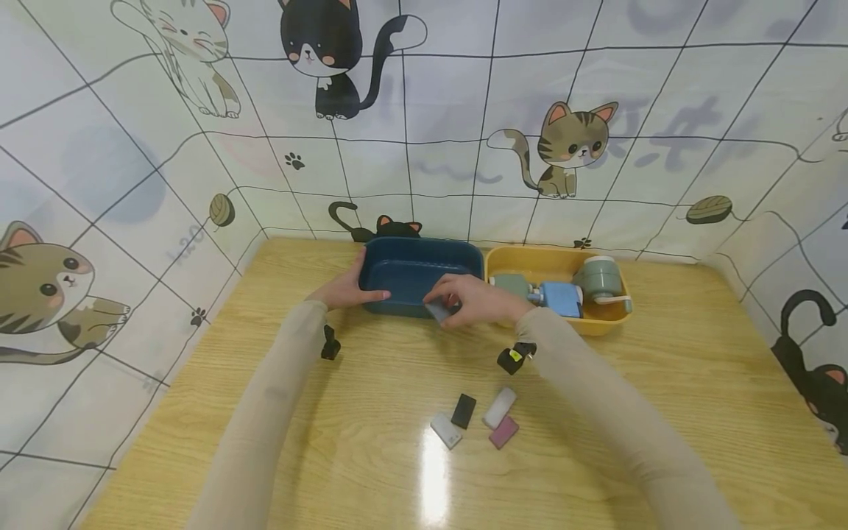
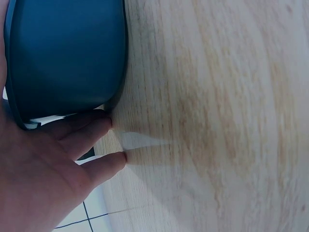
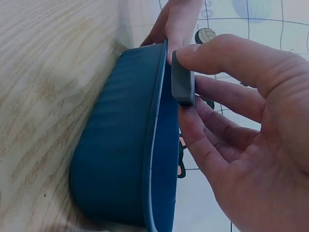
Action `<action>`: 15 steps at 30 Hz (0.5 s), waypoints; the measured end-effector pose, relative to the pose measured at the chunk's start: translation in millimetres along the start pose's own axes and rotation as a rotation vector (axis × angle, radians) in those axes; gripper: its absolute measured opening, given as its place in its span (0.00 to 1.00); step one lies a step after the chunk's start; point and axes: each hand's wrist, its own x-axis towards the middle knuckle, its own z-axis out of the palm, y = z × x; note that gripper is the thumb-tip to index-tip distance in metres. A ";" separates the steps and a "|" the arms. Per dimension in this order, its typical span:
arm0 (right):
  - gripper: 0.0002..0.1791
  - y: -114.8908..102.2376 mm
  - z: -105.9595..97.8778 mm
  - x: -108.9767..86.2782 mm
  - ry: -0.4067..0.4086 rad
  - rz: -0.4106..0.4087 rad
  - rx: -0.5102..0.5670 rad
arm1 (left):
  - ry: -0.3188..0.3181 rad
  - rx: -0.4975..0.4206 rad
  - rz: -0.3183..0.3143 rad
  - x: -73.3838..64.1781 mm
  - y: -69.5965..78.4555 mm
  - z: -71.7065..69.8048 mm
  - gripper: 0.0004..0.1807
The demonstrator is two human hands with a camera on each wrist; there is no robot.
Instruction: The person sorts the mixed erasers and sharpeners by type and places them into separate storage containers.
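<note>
At the left end of a dark blue bin [image 1: 424,250], my left hand [image 1: 344,287] holds the wall, its thumb over the rim and its fingers along the outside. The left wrist view has those fingers [image 2: 91,135] close against the bin's outer end. Over the front rim, my right hand [image 1: 473,298] pinches a small grey rectangular block [image 3: 182,79] between thumb and fingertips. The bare floor of the bin shows in the head view, except where the right hand covers it.
A yellow bin [image 1: 530,258] stands right of the blue one, holding a blue boxy item [image 1: 561,299], a green rounded item [image 1: 599,278] and another green piece. Nearer lie a black block [image 1: 464,411], a pink block [image 1: 504,432] and two white blocks [image 1: 500,408]. A cat-print sheet stands behind.
</note>
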 end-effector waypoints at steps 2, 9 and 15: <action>0.26 2.0 -0.8 1.9 0.003 -0.005 -0.013 | -0.001 0.010 -0.015 -0.1 0.0 -0.2 0.66; 0.26 8.3 -3.7 8.5 0.023 -0.031 -0.040 | 0.001 0.027 -0.036 0.3 -0.3 0.0 0.66; 0.26 7.6 -5.6 13.8 0.012 -0.002 -0.036 | 0.003 -0.016 0.011 0.5 -1.5 0.2 0.66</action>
